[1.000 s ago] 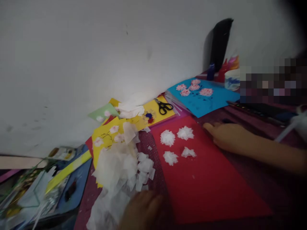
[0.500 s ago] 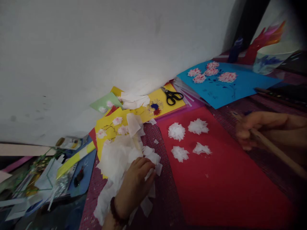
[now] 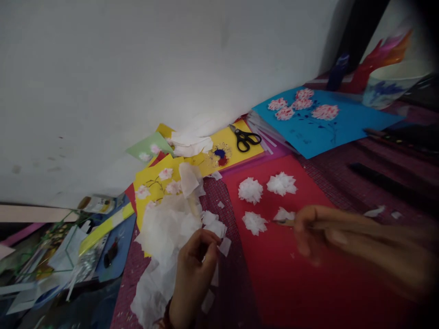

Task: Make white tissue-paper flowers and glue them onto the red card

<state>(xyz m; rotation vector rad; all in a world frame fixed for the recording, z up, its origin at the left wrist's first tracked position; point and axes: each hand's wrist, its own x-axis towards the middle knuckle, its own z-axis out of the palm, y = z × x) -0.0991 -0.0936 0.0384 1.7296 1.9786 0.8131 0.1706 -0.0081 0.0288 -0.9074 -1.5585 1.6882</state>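
Observation:
My right hand (image 3: 329, 233) is pinched round a thin brush-like stick (image 3: 318, 225), blurred by motion, its tip beside a small white paper flower (image 3: 284, 214) on the red sheet (image 3: 288, 283). Three fuller white paper flowers, one of them at the top left (image 3: 250, 190), lie close by. My left hand (image 3: 199, 265) has thumb and fingertips together at the edge of the white tissue pieces (image 3: 215, 226); what they hold, if anything, is too small to make out. Crumpled white tissue (image 3: 164, 228) lies behind and left of it.
Black-handled scissors (image 3: 245, 138) and blue and red paint (image 3: 221, 157) lie on yellow paper. A blue sheet (image 3: 353, 119) with pinkish flowers is at the back right, near a white-and-blue cup (image 3: 387, 87). Craft scraps and a jar (image 3: 98, 204) are at left.
My right hand has moved left with the stick, from the right side to over the red sheet. My left hand has turned, and its fingers have drawn together into a pinch.

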